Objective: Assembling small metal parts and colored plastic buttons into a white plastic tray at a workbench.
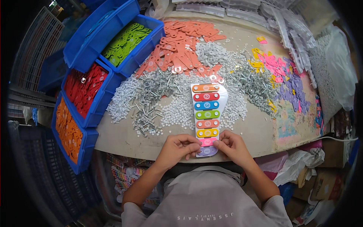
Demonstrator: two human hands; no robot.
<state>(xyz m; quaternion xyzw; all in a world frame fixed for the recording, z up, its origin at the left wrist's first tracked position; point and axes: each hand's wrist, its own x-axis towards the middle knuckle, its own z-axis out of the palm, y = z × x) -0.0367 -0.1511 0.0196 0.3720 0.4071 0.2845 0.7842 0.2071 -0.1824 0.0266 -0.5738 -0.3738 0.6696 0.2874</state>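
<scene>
A toy xylophone (207,114) lies lengthwise at the table's near edge, its white base carrying several coloured bars with white round pegs at their ends. My left hand (181,147) is closed, thumb and fingers pinching at the left ends of the pink bar and the purple bar (207,151). On the other side my right hand (232,145) is also closed, its thumb and forefinger on the right end of the pink bar (207,142). Whether a small peg is between the fingertips is hidden.
Blue bins (86,123) at left hold green, red and orange bars. Coral bars (177,47), metal pins (149,109), white caps (177,113) and purple bars (295,90) lie heaped on the table (124,145). Clear plastic trays (291,30) and a bag of white pieces (327,72) border the right.
</scene>
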